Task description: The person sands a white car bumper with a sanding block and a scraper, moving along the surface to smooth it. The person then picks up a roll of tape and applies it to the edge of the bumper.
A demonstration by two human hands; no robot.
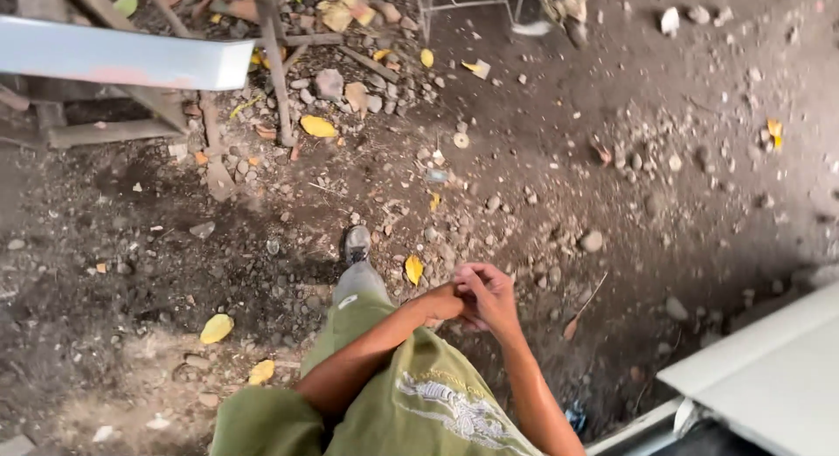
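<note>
My two hands meet in front of my waist, above dirt ground. My right hand (491, 297) lies over my left hand (442, 304), its fingers curled around it. Most of my left hand is hidden under the right one, so only the wrist and the heel of the hand show. No tool or other object shows in either hand. Below the hands are my green trouser leg (363, 286) and a grey shoe (356, 244) stepping forward on the soil.
A pale metal beam (114, 58) juts in at the top left over rusty bars and wood scraps (275, 63). A white panel (769, 377) fills the lower right corner. Stones, rubble and yellow leaves (317, 126) litter the ground. Thin metal frame legs (463, 3) stand at the top.
</note>
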